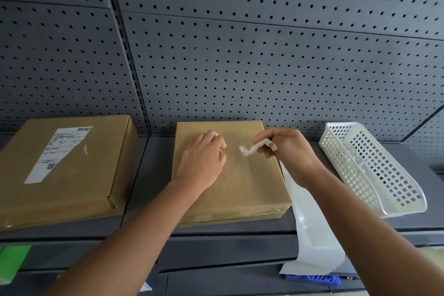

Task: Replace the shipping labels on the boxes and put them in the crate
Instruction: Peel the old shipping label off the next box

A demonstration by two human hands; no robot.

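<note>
Hanging over the near edge of the shelf (146, 170), a white sheet (312, 230) trails down from under the right forearm. Can't tell if it's label backing or film. A blue item (314, 279) sits below its end, and something green (12, 264) is at near left.

Next out, both hands are over the middle box (240, 187), which lies flat with its long axis near to far and no label on its top. Left hand (204, 158) rests on the box top, fingers curled under, nothing seen in it. Right hand (286, 149) hovers just right of it, fingers and thumb pinching a crumpled white scrap (252, 149), likely the last of the old label.

Key relation: the crate (374, 166), a white lattice one, stands just right of the middle box, so the right hand is the nearer one. Its long axis also runs near to far, angled a bit rightward at the near end. It looks narrower than the box is wide, so the box probably has to go in on edge.

Well left, the left box (79, 175) lies flat with a shipping label (58, 154) on it, nearer the left hand and untouched.

Farthest back is the grey pegboard (240, 55).

Judgement: old label off the middle box, and no fresh label I can identify.
</note>
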